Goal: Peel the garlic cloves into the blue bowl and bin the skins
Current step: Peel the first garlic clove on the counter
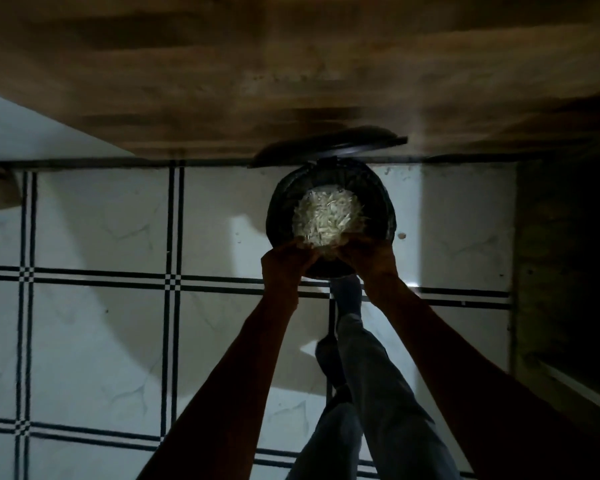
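Your bin (331,216) is black, lid (329,148) too, and the garlic skins (326,218) heaped inside are pale cream-white. Floor tiles (97,341) are white with faint grey marbling, split by double black lines with little checkered crossings. Cabinet front (291,64) is streaky brown wood grain. Your trousers (368,382) look grey-blue.

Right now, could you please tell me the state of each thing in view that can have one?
Bin: open, black liner inside.
Bin lid: raised, tilted back.
Garlic skins: heaped pale in the bin's mouth.
Left hand: over the bin's near rim; grip too dark to tell.
Right hand: same, beside it.
Foot: at the bin's base.
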